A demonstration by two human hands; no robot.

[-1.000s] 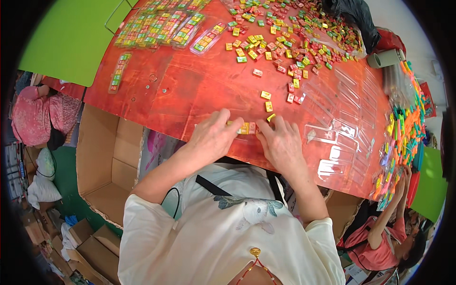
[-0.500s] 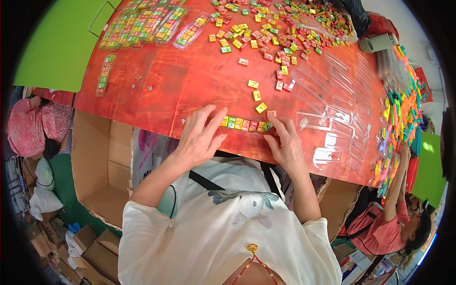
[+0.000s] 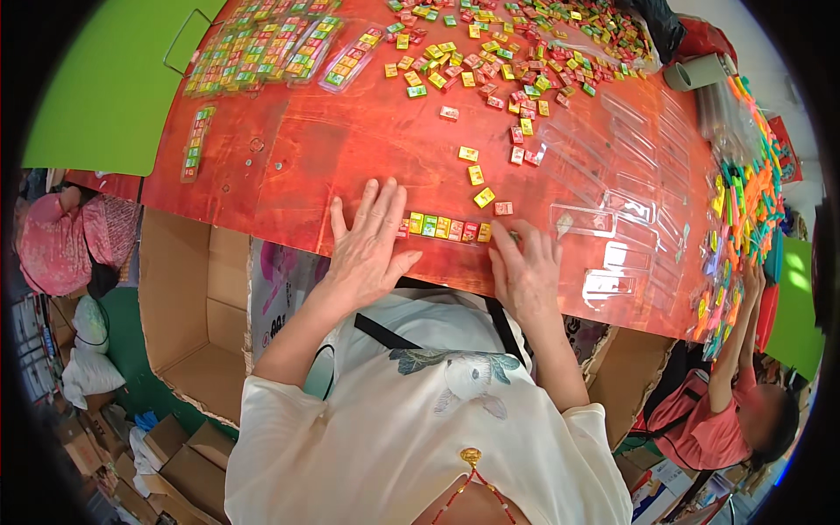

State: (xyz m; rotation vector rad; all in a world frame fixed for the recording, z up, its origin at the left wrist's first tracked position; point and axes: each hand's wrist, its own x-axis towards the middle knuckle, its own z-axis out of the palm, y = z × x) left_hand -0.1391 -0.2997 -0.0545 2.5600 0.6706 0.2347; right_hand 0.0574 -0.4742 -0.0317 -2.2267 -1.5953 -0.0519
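Note:
A short row of small printed boxes point(image 3: 443, 228), yellow, green, red and orange, lies near the table's front edge. My left hand point(image 3: 367, 254) rests at its left end, fingers stretched out and apart, the fingertips beyond the row. At the right end, my right hand point(image 3: 530, 276) is closed, with a small green box point(image 3: 514, 236) partly showing between the fingers. Just above the row lie a loose red box point(image 3: 503, 208) and several yellow boxes, one of them a tilted yellow box point(image 3: 484, 197).
Clear plastic trays point(image 3: 584, 220) lie to the right. Filled trays point(image 3: 262, 48) are stacked far left, with a single filled strip point(image 3: 197, 144) below. Loose boxes point(image 3: 525, 74) heap at the back. A co-worker point(image 3: 713, 416) reaches toward colourful items point(image 3: 757, 184) at right.
The green box has come away from the row's right end, moving right with my right hand. My left hand's fingers have straightened and spread, uncovering more of the row's left end.

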